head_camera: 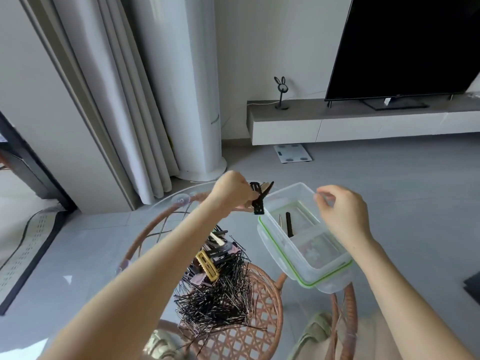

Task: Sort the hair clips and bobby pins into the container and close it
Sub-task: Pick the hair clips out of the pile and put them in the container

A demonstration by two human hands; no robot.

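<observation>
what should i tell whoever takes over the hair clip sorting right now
Left hand: holds a bunch of hair clips over the container's far corner.
Right hand: fingers pinched above the container; anything in them is too small to tell.
Done: a few clips lie in the far compartment.
Left: the pile of bobby pins and clips on the glass table, then close it.

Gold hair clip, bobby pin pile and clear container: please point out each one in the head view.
gold hair clip (207,266): head view, middle of its flat body.
bobby pin pile (218,305): head view, dense centre of the black pins.
clear container (291,189): head view, far rim of the box.
</observation>
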